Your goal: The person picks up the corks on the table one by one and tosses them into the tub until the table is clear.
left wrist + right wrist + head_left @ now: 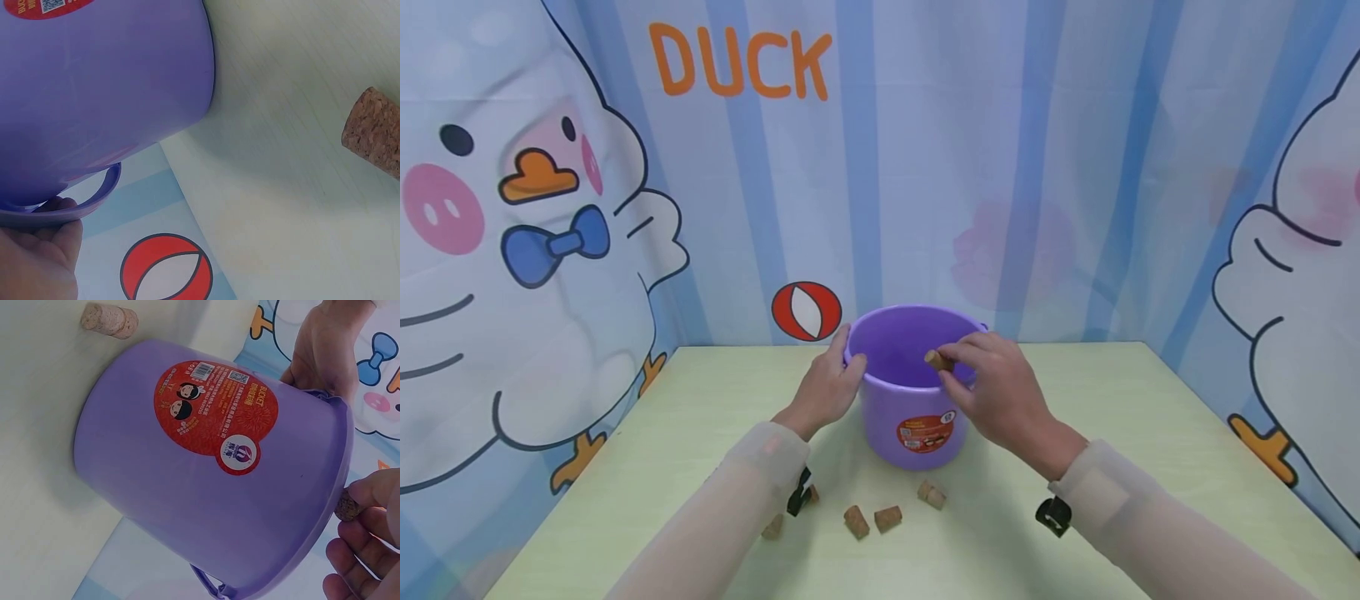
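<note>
A purple bucket (pixel 917 417) with a red label stands upright on the table. My left hand (pixel 829 383) grips its rim at the left side, thumb toward the inside; the left wrist view shows the fingers by the rim and the handle (pixel 106 190). Over the bucket's mouth, my right hand (pixel 1000 387) pinches a cork stopper (pixel 938 361) between thumb and fingers. In the right wrist view that cork (pixel 347 506) shows just past the rim. The bucket's floor is hidden.
Several corks lie on the table in front of the bucket, among them one cork (pixel 856 522), another cork (pixel 887 519) and a third cork (pixel 932 495). The pale table (pixel 1075 433) meets a duck-print curtain (pixel 910 167) behind the bucket.
</note>
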Motion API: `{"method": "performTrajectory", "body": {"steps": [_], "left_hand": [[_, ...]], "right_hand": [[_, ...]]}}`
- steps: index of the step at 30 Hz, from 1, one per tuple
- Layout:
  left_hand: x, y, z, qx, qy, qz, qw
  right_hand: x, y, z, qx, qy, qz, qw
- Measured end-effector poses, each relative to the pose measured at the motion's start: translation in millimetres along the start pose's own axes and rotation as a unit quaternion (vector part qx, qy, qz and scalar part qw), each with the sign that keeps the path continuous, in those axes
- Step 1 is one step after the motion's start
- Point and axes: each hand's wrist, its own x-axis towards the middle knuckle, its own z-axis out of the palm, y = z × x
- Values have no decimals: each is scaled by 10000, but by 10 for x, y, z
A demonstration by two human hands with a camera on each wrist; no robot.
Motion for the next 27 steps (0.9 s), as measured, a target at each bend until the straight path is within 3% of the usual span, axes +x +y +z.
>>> {"method": "performTrajectory", "body": {"steps": [20, 24, 27], "left_hand": [[1, 4, -2, -52, 14, 6, 10000], [7, 2, 0, -43, 30, 20, 10000], [4, -3, 2, -38, 29, 1, 10000]], "right_hand": [[66, 26, 46, -241, -770, 689, 9944], [108, 28, 29, 6, -1080, 980, 9893], [140, 32, 14, 251, -1411, 1384, 9800]]}}
